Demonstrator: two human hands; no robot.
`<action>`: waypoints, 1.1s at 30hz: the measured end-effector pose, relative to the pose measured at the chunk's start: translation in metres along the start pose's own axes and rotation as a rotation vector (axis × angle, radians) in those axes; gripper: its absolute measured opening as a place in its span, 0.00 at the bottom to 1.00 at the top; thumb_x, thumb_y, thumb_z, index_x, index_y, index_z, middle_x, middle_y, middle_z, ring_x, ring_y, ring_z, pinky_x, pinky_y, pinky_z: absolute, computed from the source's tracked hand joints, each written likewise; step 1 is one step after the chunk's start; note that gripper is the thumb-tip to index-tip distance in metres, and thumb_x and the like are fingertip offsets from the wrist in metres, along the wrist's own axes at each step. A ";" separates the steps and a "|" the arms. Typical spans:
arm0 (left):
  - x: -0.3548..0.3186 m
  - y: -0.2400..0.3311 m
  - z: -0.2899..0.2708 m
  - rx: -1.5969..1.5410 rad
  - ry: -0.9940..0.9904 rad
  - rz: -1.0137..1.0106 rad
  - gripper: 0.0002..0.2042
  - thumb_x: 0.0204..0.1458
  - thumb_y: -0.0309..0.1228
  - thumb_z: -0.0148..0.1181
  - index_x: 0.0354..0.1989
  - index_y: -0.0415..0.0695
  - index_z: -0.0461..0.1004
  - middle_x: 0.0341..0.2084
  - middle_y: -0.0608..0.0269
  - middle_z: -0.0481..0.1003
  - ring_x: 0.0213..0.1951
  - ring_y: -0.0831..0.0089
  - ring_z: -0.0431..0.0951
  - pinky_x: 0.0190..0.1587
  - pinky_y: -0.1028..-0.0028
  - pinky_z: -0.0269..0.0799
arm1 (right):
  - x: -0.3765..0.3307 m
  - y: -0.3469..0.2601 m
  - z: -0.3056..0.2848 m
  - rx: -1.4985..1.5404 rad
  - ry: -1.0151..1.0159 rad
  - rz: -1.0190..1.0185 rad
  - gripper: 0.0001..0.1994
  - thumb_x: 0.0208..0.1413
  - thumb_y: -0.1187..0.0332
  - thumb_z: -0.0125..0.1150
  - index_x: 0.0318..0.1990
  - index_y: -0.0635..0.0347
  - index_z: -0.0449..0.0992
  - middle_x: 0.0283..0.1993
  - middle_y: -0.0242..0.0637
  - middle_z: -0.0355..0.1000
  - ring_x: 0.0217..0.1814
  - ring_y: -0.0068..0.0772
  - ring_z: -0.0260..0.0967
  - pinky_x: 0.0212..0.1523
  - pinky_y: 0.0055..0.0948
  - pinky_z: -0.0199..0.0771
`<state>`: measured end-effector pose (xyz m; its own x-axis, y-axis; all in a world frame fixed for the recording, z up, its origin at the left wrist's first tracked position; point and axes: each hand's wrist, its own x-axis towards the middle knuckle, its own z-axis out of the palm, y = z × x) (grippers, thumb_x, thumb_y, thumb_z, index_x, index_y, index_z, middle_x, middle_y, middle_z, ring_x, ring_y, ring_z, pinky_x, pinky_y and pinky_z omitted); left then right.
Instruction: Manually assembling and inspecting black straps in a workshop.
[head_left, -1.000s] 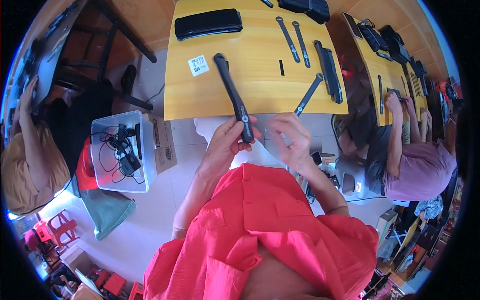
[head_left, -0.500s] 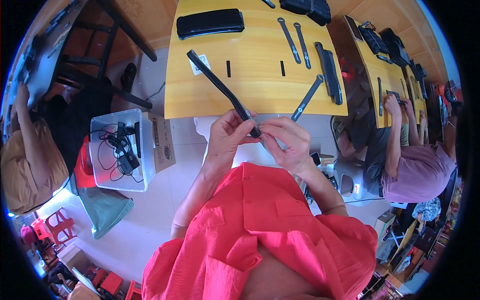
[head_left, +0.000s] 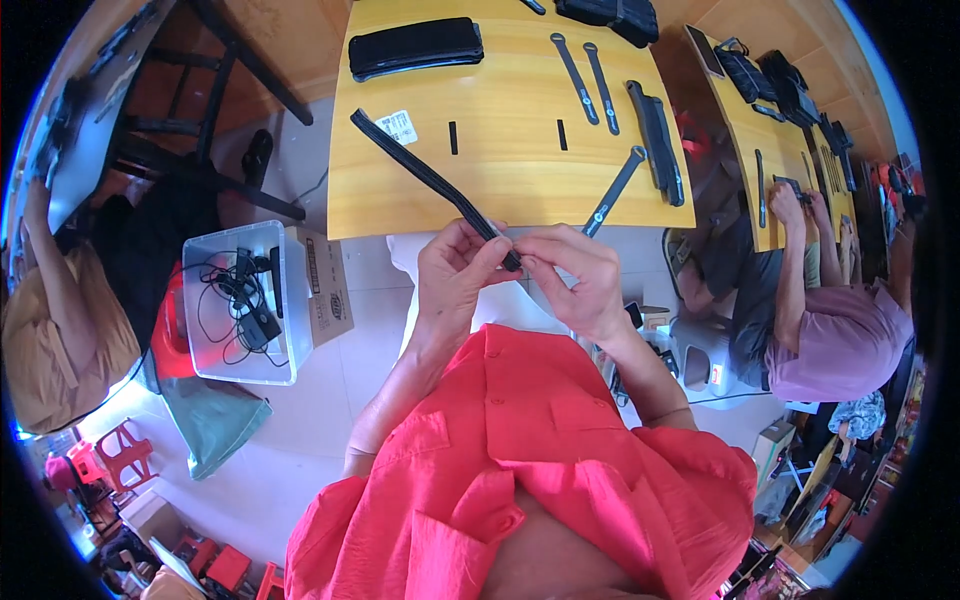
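Observation:
A long black folded strap (head_left: 425, 175) slants from over the table down to my hands. Its lower end is clasped between the thumb and fingers of my left hand (head_left: 450, 275). My right hand (head_left: 580, 278) pinches at that same end; anything small between its fingertips is hidden. Beyond the strap lies a white printed label (head_left: 399, 127). Two short black strips (head_left: 453, 138) sit apart on the tabletop. To their right are dark grey straps with ring ends, two at the back (head_left: 574, 80) and one slanting at the front edge (head_left: 614, 192).
The yellow wooden table (head_left: 500, 190) also bears a black stack (head_left: 415, 48), a black bundle (head_left: 610, 18) and folded black straps (head_left: 655, 145). On the left stands a clear plastic bin (head_left: 240, 365) with cables beside a cardboard box (head_left: 327, 288). Co-workers sit at tables either side.
The far end of the folded strap has swung left and slightly down, uncovering more of the label. Both hands stay at its near end.

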<state>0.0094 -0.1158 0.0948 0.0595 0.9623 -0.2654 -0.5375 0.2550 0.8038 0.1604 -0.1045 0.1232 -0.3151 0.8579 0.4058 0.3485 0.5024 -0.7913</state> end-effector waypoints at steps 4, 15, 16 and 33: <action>0.000 0.000 0.001 0.016 0.011 0.023 0.11 0.49 0.24 0.59 0.40 0.35 0.69 0.29 0.60 0.73 0.31 0.75 0.76 0.35 0.76 0.78 | -0.001 -0.002 0.000 0.004 -0.016 0.035 0.07 0.44 0.84 0.57 0.33 0.69 0.76 0.33 0.44 0.74 0.32 0.35 0.73 0.32 0.24 0.72; -0.002 -0.001 0.002 0.118 0.046 0.136 0.11 0.47 0.22 0.61 0.38 0.33 0.69 0.28 0.61 0.73 0.31 0.78 0.73 0.34 0.76 0.77 | -0.001 -0.003 -0.001 -0.027 -0.045 0.077 0.08 0.44 0.84 0.57 0.34 0.69 0.75 0.32 0.44 0.73 0.31 0.37 0.73 0.32 0.24 0.72; -0.002 -0.001 0.002 0.141 0.045 0.133 0.11 0.47 0.22 0.61 0.38 0.33 0.69 0.27 0.61 0.72 0.30 0.78 0.73 0.34 0.76 0.77 | 0.000 -0.003 -0.003 -0.008 -0.073 0.097 0.08 0.44 0.84 0.56 0.34 0.69 0.75 0.32 0.44 0.73 0.31 0.36 0.73 0.32 0.24 0.72; 0.000 -0.002 0.004 0.350 0.135 0.274 0.10 0.45 0.23 0.62 0.35 0.33 0.70 0.25 0.62 0.73 0.29 0.80 0.73 0.29 0.80 0.74 | 0.002 -0.004 0.017 -0.144 -0.013 0.029 0.07 0.46 0.85 0.52 0.34 0.69 0.71 0.28 0.45 0.68 0.27 0.44 0.69 0.26 0.30 0.67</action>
<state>0.0141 -0.1154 0.0956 -0.1677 0.9836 -0.0663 -0.2005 0.0319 0.9792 0.1438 -0.1069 0.1193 -0.3138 0.8714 0.3770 0.4808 0.4883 -0.7283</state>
